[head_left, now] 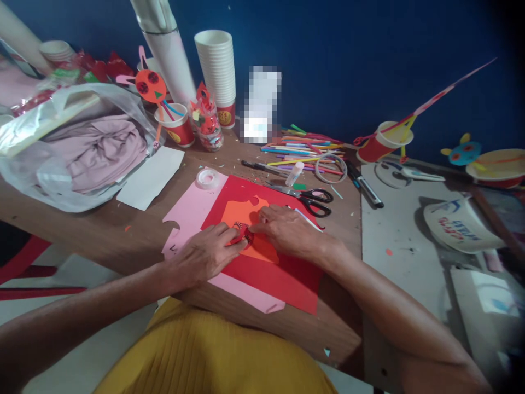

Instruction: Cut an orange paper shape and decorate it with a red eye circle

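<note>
A small red paper cutout (pixel 245 232) with black eyelash-like strokes lies over an orange paper piece (pixel 233 209). My left hand (pixel 209 249) has its fingertips pressed together on the cutout's left side. From the right, the bent fingers of my right hand (pixel 285 225) pinch its other edge. Beneath the orange piece is a larger red sheet (pixel 295 287), itself on top of pink paper (pixel 192 202) with a notched outline. Black-handled scissors (pixel 314 200) rest just beyond my right hand, their blades over the red sheet's far edge.
A glue stick (pixel 295 174) and a pile of coloured sticks (pixel 303 148) lie behind the papers. Stacked paper cups (pixel 215 65) stand by the wall, near a cup (pixel 177 128) bearing an orange paper face. A plastic bag (pixel 36 180) is at left, a marker (pixel 367 189) at right.
</note>
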### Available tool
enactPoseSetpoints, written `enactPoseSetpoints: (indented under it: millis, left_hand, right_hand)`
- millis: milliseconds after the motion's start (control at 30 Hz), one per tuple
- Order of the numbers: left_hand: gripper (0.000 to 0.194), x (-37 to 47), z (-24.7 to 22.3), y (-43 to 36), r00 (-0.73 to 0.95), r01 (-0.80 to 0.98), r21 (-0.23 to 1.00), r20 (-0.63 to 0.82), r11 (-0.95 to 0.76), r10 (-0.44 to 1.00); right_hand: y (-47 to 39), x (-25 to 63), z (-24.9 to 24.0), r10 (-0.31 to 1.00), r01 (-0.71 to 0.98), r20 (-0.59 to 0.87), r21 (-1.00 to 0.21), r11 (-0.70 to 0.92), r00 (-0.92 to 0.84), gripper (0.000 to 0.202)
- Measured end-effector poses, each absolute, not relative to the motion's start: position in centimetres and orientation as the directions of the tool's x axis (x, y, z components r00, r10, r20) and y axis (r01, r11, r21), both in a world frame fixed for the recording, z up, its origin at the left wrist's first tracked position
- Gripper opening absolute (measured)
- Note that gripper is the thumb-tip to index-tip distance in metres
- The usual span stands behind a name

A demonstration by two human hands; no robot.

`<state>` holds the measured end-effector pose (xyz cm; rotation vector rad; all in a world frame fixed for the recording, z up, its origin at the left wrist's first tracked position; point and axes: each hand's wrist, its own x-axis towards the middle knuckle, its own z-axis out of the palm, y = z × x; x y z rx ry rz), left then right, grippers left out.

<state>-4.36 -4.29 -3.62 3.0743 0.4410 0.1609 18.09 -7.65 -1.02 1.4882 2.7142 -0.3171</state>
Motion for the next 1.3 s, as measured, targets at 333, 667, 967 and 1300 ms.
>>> enactPoseSetpoints:
  millis: [333, 667, 967, 1300]
  left_hand:
    - [0.025, -3.5, -3.5, -3.0, 0.926, 0.271, 0.158, 0.226, -0.95, 0.302]
    - [0.016, -3.2, -4.9, -3.9, 0.828, 0.451, 0.31, 0.203, -0.837, 0.522]
    - [0.013, -2.7, -4.6, -4.1, 0.831, 0.436, 0.308, 0.224, -0.846, 0.509]
    - [0.015, -2.7, -4.7, -4.1, 0.839, 0.4, 0.302, 0.259, -0.865, 0.478]
  right_hand:
    - [-7.6, 18.2, -0.8, 0.843, 0.842, -0.113, -0.214, 0.496, -0.525, 0.03]
    - [-7.5, 18.2, -0.9, 0.845, 0.846, -0.124, -0.211, 0.49, -0.52, 0.03]
    - [-7.4, 18.1, -0.9, 0.842, 0.842, -0.127, -0.223, 0.492, -0.525, 0.03]
    - [-7.5, 18.2, -1.4, 0.843, 0.837, -0.081, -0.201, 0.508, -0.531, 0.03]
